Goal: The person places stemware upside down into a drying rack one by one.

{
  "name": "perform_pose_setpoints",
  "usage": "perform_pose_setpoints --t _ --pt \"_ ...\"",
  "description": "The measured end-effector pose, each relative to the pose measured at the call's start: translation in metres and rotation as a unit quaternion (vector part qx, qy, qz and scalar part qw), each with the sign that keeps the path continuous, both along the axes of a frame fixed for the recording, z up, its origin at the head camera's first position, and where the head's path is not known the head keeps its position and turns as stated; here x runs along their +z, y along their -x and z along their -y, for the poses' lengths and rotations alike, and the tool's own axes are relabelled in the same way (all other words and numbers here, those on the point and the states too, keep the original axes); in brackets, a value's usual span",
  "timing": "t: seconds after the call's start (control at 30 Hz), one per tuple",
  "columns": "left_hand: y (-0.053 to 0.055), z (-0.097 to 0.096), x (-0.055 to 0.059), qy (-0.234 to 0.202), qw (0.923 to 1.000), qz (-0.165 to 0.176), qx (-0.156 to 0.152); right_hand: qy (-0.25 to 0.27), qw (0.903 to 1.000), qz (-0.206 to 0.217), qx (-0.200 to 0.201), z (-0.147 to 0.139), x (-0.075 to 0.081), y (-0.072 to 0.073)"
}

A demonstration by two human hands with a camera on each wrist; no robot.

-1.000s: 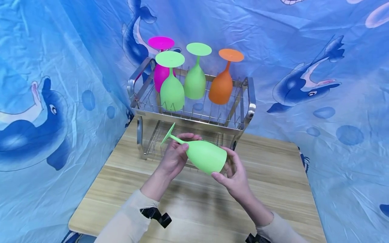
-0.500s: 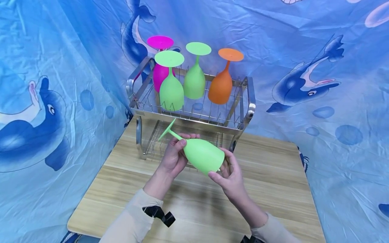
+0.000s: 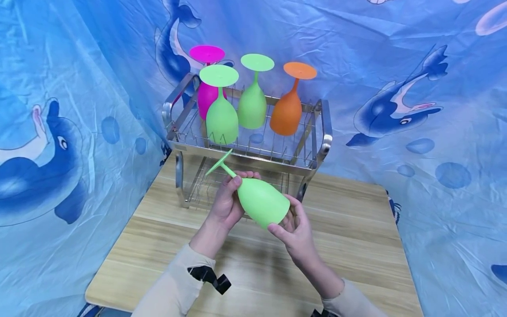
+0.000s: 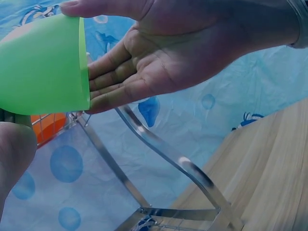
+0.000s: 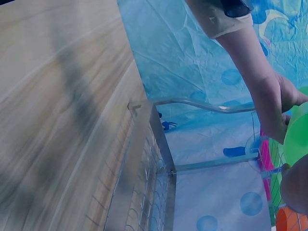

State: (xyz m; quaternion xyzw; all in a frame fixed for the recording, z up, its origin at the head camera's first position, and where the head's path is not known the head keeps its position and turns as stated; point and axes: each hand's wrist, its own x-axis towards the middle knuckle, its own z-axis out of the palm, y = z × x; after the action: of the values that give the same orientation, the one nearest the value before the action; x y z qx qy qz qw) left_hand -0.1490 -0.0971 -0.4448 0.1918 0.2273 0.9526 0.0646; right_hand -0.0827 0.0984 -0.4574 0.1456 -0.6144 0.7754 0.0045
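Note:
A light green plastic wine glass point(image 3: 263, 202) is held tilted over the table, its foot up to the left and its mouth down to the right. My left hand point(image 3: 226, 203) cradles it where the stem meets the bowl, thumb on top and fingers behind. At the mouth, my right hand point(image 3: 297, 235) grips the rim between thumb and fingers. The left wrist view shows the right hand's palm point(image 4: 168, 67) facing the rim, with its thumb on the bowl's outside. In the right wrist view only part of the green glass point(image 5: 297, 137) shows, near the left hand point(image 5: 276, 101).
Behind the hands stands a two-tier metal dish rack point(image 3: 253, 162) on a wooden table point(image 3: 348, 237). Upside down on its top tier are a magenta glass point(image 3: 203, 99), two green glasses point(image 3: 222, 121) and an orange glass point(image 3: 286, 114). A blue dolphin-print curtain point(image 3: 356, 35) surrounds the table.
Both hands have shifted slightly left with the green wine glass. The glass has tipped a little more steeply, its foot rising and its mouth lowering. The glasses on the rack stay put.

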Motion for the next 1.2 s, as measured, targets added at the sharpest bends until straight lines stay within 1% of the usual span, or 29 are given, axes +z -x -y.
perform_pose_setpoints --t 0.17,0.27,0.33,0.37,0.4,0.43,0.47,0.53,0.57,0.63,0.7,0.77,0.8,0.87,0.93,1.03,1.13,1.2 --pt "0.001 0.000 0.002 -0.005 1.0000 -0.004 -0.006 0.001 0.9998 0.007 0.016 0.001 0.002 -0.001" --pt "0.001 0.000 0.003 -0.008 0.9999 -0.004 -0.009 -0.016 0.9991 -0.007 0.040 -0.003 0.005 -0.003" --pt "0.000 0.000 0.004 -0.012 0.9998 -0.003 -0.016 -0.036 0.9973 -0.037 0.052 -0.010 0.008 -0.004" --pt "0.000 0.000 0.005 -0.013 0.9997 -0.002 -0.021 -0.049 0.9957 -0.058 0.053 -0.015 0.010 -0.004" --pt "0.000 0.000 0.005 -0.012 0.9996 -0.003 -0.026 -0.057 0.9936 -0.082 0.052 -0.020 0.013 -0.003" --pt "0.000 0.000 0.006 -0.012 0.9995 -0.004 -0.030 -0.063 0.9901 -0.116 0.046 -0.026 0.016 0.000" --pt "-0.001 0.001 0.006 -0.009 0.9994 -0.005 -0.033 -0.068 0.9856 -0.151 0.033 -0.033 0.020 0.004" --pt "-0.002 0.001 0.008 -0.003 0.9992 -0.010 -0.037 -0.075 0.9728 -0.219 -0.003 -0.046 0.031 0.015" --pt "-0.002 0.001 0.008 0.000 0.9992 -0.012 -0.039 -0.078 0.9639 -0.253 -0.025 -0.053 0.037 0.022" --pt "-0.003 0.002 0.010 0.007 0.9991 -0.013 -0.039 -0.087 0.9412 -0.317 -0.078 -0.064 0.050 0.041" --pt "-0.003 0.003 0.011 0.015 0.9991 -0.010 -0.038 -0.107 0.9253 -0.340 -0.129 -0.073 0.061 0.059" --pt "-0.003 0.004 0.013 0.020 0.9990 -0.003 -0.039 -0.132 0.9146 -0.340 -0.175 -0.078 0.069 0.076" --pt "-0.004 0.004 0.014 0.023 0.9990 0.000 -0.039 -0.144 0.9125 -0.332 -0.191 -0.079 0.071 0.084" --pt "-0.004 0.003 0.016 0.027 0.9988 0.002 -0.040 -0.166 0.9143 -0.303 -0.210 -0.079 0.075 0.096" --pt "-0.003 0.003 0.019 0.032 0.9986 -0.001 -0.043 -0.182 0.9152 -0.282 -0.223 -0.074 0.079 0.105" --pt "-0.002 0.003 0.022 0.039 0.9981 -0.012 -0.046 -0.194 0.9132 -0.267 -0.239 -0.064 0.086 0.110" --pt "-0.002 0.004 0.026 0.046 0.9975 -0.016 -0.052 -0.193 0.9093 -0.266 -0.256 -0.054 0.092 0.109" --pt "-0.001 0.005 0.030 0.054 0.9968 -0.016 -0.057 -0.193 0.9045 -0.269 -0.269 -0.049 0.095 0.108"
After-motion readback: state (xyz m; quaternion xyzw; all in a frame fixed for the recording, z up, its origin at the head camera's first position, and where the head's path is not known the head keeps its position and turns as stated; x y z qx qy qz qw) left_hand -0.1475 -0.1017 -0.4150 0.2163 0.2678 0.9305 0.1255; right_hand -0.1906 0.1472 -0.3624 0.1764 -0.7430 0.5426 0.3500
